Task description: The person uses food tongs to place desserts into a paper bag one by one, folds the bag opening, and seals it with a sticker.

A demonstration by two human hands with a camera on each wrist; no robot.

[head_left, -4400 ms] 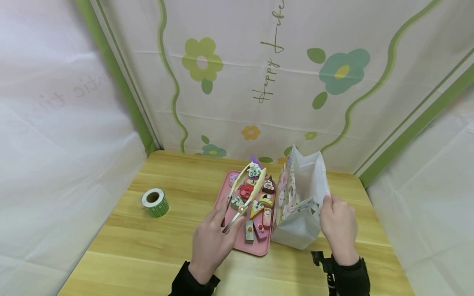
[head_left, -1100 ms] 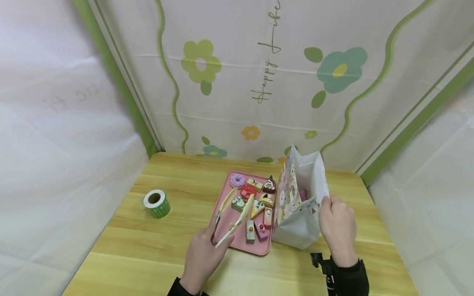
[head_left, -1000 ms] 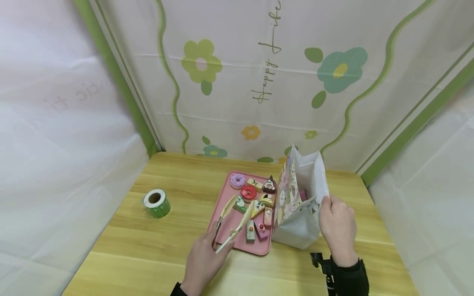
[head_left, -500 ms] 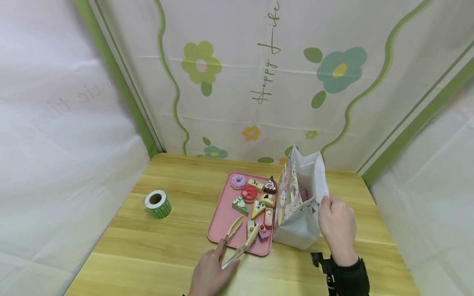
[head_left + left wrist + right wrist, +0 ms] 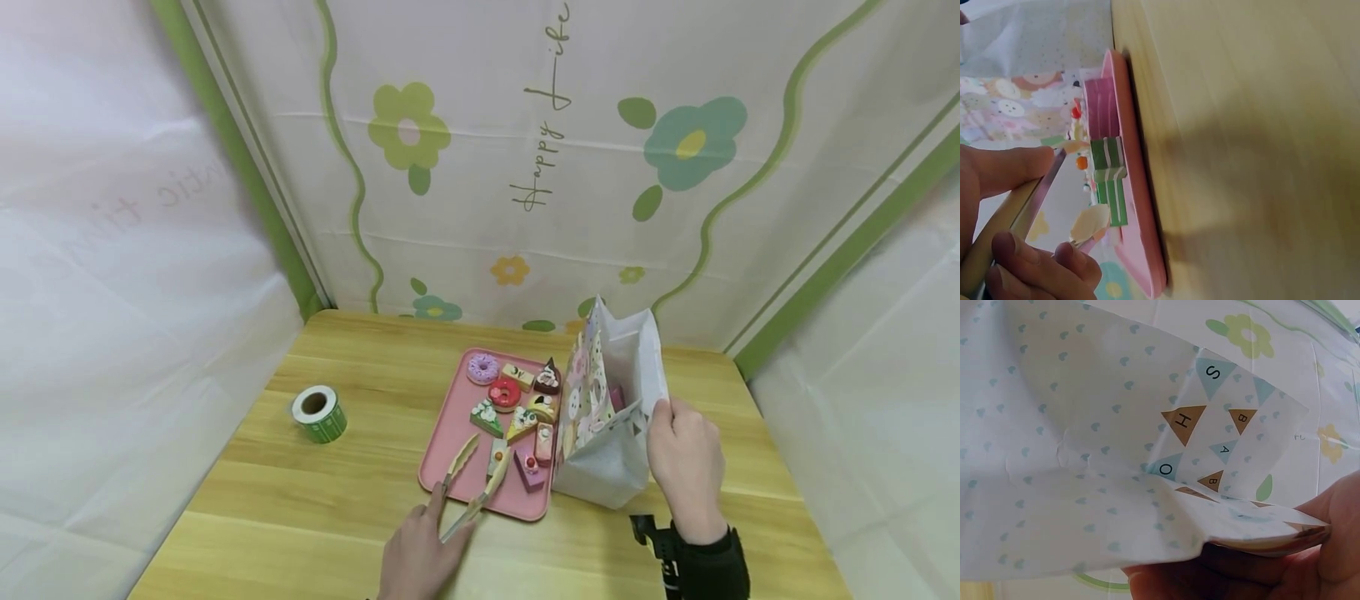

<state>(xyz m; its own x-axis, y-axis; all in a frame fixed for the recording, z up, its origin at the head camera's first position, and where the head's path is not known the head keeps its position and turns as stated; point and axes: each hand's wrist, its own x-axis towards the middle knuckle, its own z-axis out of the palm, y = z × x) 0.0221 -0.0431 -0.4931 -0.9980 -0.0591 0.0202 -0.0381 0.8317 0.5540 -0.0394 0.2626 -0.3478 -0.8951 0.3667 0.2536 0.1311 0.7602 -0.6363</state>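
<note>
My left hand (image 5: 422,550) holds a pair of tongs (image 5: 480,500), with cream tips and metal arms, over the front of the pink tray (image 5: 433,454). The tong tips stand spread on either side of a small green-striped toy cake (image 5: 496,457); in the left wrist view, the green cake (image 5: 1109,181) faces me with white layers. Beside it lies a purple toy cake (image 5: 528,473) topped with a red ball. My right hand (image 5: 686,467) pinches the near edge of a white patterned paper bag (image 5: 603,471), keeping its mouth apart. Something pinkish-purple (image 5: 617,398) shows inside the bag.
Farther back on the tray are a lilac donut (image 5: 483,368), a red donut (image 5: 505,394) and several toy cake slices. A roll of green labels (image 5: 320,414) stands on the wooden table (image 5: 360,467) at left. White flowered curtains (image 5: 465,217) enclose the table.
Earlier the tongs held a purple-topped piece above the tray; a purplish thing now sits in the bag. The tongs have come down to the tray's front, and the green-striped cake has shifted left.
</note>
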